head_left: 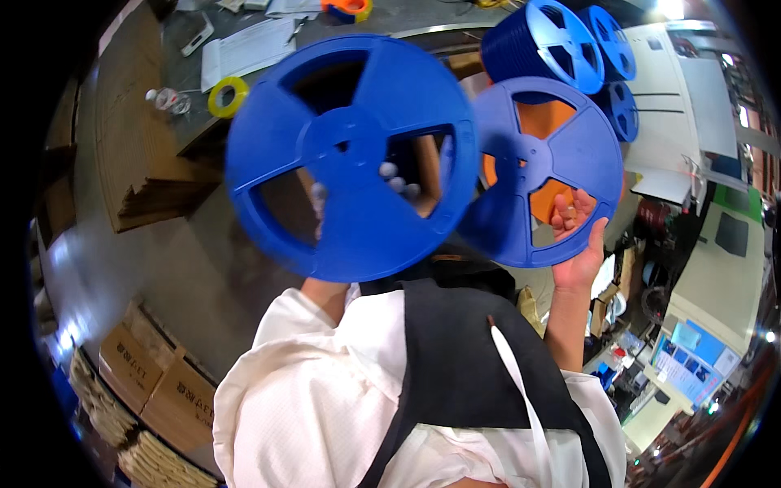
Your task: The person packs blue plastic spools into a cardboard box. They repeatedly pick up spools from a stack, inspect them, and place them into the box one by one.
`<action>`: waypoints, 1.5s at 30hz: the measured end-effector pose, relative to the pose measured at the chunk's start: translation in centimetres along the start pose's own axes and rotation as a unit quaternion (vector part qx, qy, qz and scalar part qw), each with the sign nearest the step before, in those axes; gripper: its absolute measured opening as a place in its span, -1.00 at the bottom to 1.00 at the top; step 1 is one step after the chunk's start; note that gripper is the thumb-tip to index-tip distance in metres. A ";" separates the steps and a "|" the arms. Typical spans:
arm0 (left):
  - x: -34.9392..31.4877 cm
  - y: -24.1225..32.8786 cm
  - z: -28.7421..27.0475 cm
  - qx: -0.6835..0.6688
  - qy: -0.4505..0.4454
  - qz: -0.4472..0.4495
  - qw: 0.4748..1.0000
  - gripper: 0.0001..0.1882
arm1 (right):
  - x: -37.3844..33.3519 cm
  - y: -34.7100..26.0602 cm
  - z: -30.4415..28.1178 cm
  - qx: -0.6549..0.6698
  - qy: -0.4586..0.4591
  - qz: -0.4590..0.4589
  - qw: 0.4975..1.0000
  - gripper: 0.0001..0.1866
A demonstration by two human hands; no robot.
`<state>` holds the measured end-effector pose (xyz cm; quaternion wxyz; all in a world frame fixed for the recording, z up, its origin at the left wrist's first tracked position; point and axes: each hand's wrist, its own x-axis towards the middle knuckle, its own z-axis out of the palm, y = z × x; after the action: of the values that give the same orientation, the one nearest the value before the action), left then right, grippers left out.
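Two blue plastic reels with spoked flanges are held up side by side. My left hand is mostly hidden behind the larger-looking left reel (350, 146); its white-covered fingertips (396, 183) show through the flange openings, curled at the back of it. The right reel (533, 154) sits slightly lower and overlaps the left one's edge. My right hand (579, 244) grips its lower right rim, with the thumb outside and the fingers curled behind, seen through an opening. Something orange (545, 122) shows through the right reel's windows.
A dark workbench (244, 37) carries papers, a yellow tape roll (228, 98) and a small bottle (168, 101). More blue reels (541, 45) are stacked at the far right. Cardboard (134, 122) stands on the left, with boxes (154, 378) lower down. Machines (724, 260) line the right side.
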<state>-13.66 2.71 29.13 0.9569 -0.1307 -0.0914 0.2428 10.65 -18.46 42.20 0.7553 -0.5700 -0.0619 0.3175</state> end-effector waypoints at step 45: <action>2.7 -5.0 -3.8 0.302 0.195 -0.007 0.933 -0.61 | -2.3 0.7 14.5 -0.252 -0.264 -0.235 0.901 -0.58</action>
<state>-8.23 -1.01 27.25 0.9519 0.1209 0.1735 0.2219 1.91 -7.68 47.13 0.5950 -0.6054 -0.4695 0.2430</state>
